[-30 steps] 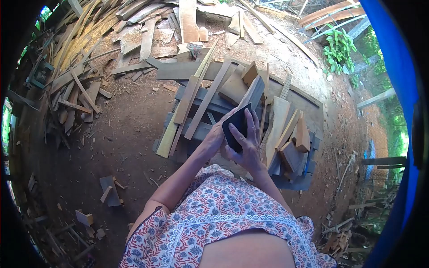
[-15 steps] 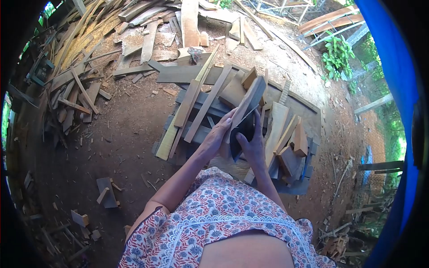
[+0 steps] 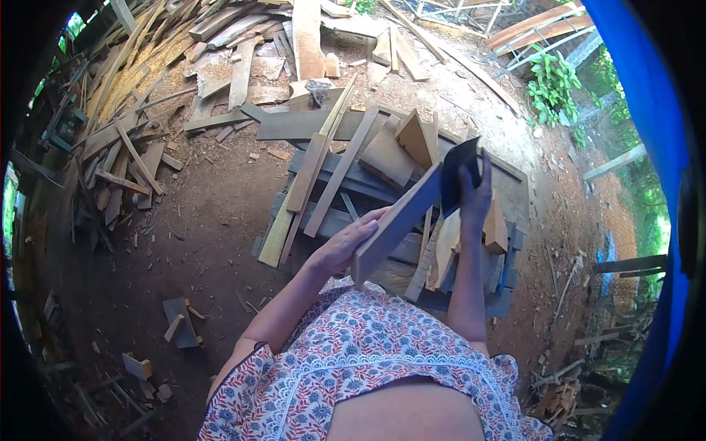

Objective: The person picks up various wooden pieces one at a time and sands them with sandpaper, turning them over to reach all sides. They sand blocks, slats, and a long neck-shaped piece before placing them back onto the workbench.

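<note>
My left hand [image 3: 348,244] is wrapped round the near end of a wooden board [image 3: 397,224], its thumb on the upper edge. The board slants up and away to the right over the bench, one broad face turned toward the right. Bent between the fingers of my right hand [image 3: 476,197] is a black sheet of sandpaper [image 3: 456,175], close beside the board's far end. Under both hands lie narrow wooden strips [image 3: 340,173], a wooden block [image 3: 416,140] and further offcuts [image 3: 495,224] on the low workbench [image 3: 500,303].
Scrap boards [image 3: 239,77] and sawdust cover the ground beyond the bench. A pile of wood pieces [image 3: 121,165] lies to the left, with small offcuts [image 3: 180,322] on the dirt floor nearer me. On the right are a leafy plant [image 3: 551,88] and a blue tarp [image 3: 647,110].
My right hand has moved up and right with the sandpaper, from along the board's face to beyond its far end. The board has swung lower and tilted in my left hand.
</note>
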The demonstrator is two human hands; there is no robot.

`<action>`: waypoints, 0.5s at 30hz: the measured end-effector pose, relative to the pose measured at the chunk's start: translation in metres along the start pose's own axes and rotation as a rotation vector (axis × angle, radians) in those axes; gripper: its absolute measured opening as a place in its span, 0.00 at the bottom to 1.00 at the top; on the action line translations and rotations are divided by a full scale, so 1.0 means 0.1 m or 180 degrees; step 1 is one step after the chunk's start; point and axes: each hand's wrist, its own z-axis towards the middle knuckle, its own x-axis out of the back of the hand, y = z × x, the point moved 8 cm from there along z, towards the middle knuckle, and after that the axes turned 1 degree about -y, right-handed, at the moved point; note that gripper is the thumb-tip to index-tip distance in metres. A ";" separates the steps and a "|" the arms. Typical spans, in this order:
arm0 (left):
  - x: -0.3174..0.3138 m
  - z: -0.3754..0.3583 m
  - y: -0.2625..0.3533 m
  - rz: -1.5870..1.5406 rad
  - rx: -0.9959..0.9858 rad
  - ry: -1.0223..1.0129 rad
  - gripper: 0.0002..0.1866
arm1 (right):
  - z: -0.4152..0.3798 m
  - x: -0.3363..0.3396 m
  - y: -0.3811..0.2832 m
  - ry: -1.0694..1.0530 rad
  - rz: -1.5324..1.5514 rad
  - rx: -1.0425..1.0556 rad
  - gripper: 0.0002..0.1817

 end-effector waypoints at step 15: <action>0.35 0.37 -0.07 -0.1235 0.0134 0.0963 0.25 | -1.42 -0.63 -0.39 -0.1482 0.1369 -0.0500 0.27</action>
